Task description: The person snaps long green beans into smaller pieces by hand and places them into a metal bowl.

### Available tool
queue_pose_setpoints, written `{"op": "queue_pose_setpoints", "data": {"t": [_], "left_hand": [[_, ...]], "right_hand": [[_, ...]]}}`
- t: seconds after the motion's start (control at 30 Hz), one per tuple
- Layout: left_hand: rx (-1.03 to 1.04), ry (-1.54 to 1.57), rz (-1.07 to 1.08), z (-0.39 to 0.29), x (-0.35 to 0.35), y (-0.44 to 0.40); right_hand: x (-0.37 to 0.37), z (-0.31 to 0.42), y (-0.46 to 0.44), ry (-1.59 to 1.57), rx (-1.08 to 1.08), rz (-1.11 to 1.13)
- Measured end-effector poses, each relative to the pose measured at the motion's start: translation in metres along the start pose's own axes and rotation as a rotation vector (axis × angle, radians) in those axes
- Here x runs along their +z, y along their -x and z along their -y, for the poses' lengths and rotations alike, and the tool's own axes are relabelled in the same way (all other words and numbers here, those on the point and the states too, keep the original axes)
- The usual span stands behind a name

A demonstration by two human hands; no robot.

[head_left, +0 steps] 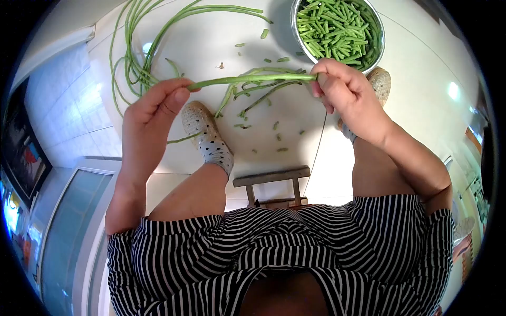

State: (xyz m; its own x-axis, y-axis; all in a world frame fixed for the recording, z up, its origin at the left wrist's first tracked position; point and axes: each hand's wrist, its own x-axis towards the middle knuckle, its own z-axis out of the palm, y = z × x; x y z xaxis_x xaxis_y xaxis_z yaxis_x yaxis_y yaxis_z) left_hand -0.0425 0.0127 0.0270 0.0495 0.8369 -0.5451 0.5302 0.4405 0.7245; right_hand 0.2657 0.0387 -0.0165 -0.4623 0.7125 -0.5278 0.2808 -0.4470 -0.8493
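right hand (345,95) beside the bowl (382,39) and left hand (153,102) farther off are pinching a bean (237,80). it's seeming light, bendy — best pinched near ends.

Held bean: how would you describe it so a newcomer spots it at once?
Start at the bowl at upper right; the right hand is just below it. The bean runs left from there to the left hand. Unlike the scraps and loose beans on the floor, it is held up between both hands.
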Motion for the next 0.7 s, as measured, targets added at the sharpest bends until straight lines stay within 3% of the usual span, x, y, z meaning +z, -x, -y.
{"op": "queue_pose_setpoints", "data": {"t": [0.03,0.1,0.2,0.23,0.3,0.33,0.5,0.57,0.63,0.7], "left_hand": [[-0.017,0.052,-0.003,-0.002,-0.002,-0.002],[-0.017,0.025,-0.001,0.003,-0.008,-0.006],[-0.184,-0.044,-0.184,0.014,-0.02,-0.013],[-0.186,-0.045,-0.185,0.014,-0.021,-0.013],[-0.28,-0.072,-0.113,0.013,-0.022,-0.011],[-0.28,-0.072,-0.116,0.011,-0.021,-0.012],[-0.161,-0.046,0.022,0.002,-0.005,-0.011],[-0.141,-0.029,0.059,-0.001,0.002,-0.009],[-0.114,-0.012,0.091,-0.002,0.009,-0.008],[-0.041,-0.079,0.138,-0.003,0.015,-0.008]], "right_hand": [[-0.001,-0.001,-0.001,-0.001,-0.001,0.004],[-0.009,-0.006,-0.004,-0.428,0.145,0.115],[-0.034,-0.023,-0.01,-0.503,0.106,0.146],[-0.031,-0.028,-0.009,-0.504,0.107,0.148],[-0.016,-0.031,-0.007,0.057,0.244,0.138],[-0.011,-0.034,-0.006,0.34,0.214,0.208],[-0.01,-0.04,-0.011,0.148,0.131,0.154],[-0.011,-0.023,-0.015,-0.201,0.066,0.289],[-0.002,-0.018,-0.013,-0.226,0.091,0.304],[0.002,-0.005,-0.01,-0.137,0.166,0.487]]}}
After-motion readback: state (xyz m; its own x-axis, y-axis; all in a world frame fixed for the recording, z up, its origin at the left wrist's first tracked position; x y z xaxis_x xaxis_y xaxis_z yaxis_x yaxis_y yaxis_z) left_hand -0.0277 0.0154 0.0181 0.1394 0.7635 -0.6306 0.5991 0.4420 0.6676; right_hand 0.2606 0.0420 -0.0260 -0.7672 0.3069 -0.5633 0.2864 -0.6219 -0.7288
